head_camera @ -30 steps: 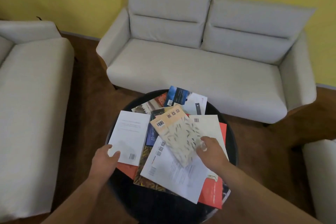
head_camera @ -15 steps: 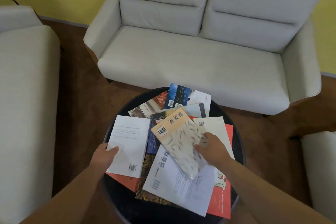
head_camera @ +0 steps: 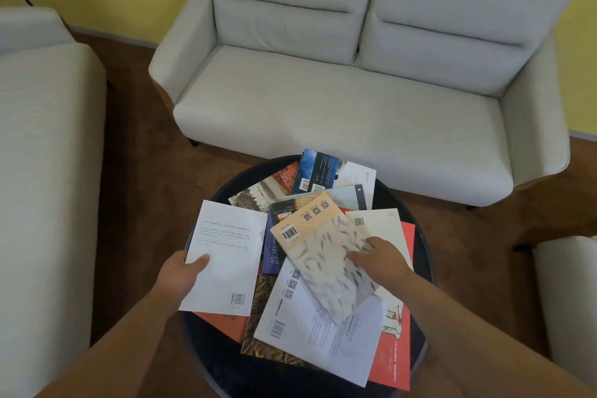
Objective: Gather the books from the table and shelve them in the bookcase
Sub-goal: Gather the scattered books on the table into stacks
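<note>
While looking down on the round black table (head_camera: pixel 219 362), grips with the left hand (head_camera: pixel 176 278) a white book (head_camera: pixel 226 255) by its left edge: thumb flat on the cover, fingers curled out of sight beneath. Holds with the right hand (head_camera: pixel 381 257) a fish-patterned book (head_camera: pixel 326 265) by its right edge, fingertips lying on the cover, the rest tucked under; rests slantwise on top of the heap. On the white book: several lines of small print, too fine to read, and a barcode at the near right corner. On the fish-patterned book: a peach band with one barcode and three QR codes. Between the two, a navy book (head_camera: pixel 269 255) with large pale characters, not legible. Beneath the fish pattern, a large white book (head_camera: pixel 310 333) with three QR codes, a barcode and blurred text, lying over a red book (head_camera: pixel 392 355). At the far rim, a blue book (head_camera: pixel 318 171) with a barcode. Beyond, a grey sofa (head_camera: pixel 323 100).
</note>
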Motion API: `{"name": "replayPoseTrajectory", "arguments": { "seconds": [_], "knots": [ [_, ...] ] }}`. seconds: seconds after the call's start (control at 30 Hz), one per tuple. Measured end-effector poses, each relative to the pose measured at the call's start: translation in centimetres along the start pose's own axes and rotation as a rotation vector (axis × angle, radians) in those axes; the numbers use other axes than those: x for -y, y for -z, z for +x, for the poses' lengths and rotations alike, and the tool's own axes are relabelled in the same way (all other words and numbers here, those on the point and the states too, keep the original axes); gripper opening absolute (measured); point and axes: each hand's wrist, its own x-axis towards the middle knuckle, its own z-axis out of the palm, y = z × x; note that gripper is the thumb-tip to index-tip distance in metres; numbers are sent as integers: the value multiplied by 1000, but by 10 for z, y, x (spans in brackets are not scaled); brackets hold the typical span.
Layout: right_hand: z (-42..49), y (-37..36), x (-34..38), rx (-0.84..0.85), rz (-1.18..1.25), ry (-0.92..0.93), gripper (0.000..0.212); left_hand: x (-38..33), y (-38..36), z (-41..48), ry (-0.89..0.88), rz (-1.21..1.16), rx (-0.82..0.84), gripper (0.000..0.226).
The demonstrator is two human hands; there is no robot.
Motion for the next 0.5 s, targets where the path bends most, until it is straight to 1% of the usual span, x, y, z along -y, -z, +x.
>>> {"name": "replayPoseTrajectory", "arguments": {
  "seconds": [0.1, 0.2, 0.3, 0.37, 0.43, 0.5],
  "knots": [
    [-5, 2, -2, 16, 42, 7, 26, -2, 3, -6, -33, 19, 17, 25],
    [-12, 3, -2, 45, 145, 40, 24, -3, 3, -13, -83, 33, -33, 23],
    [-20, 4, -4, 66, 217, 78, 22, -7, 4, -26, -147, -7, -71, 20],
    [-25, 6, -9, 65, 272, 76, 20, -9, 9, -37, -184, -56, -85, 21],
    [-30, 7, -14, 56, 360, 49, 22, -11, 16, -49, -196, -149, -81, 23],
    [-39, 9, -20, 54, 445, 19, 22, -11, 23, -61, -190, -264, -27, 23]
  ]
}}
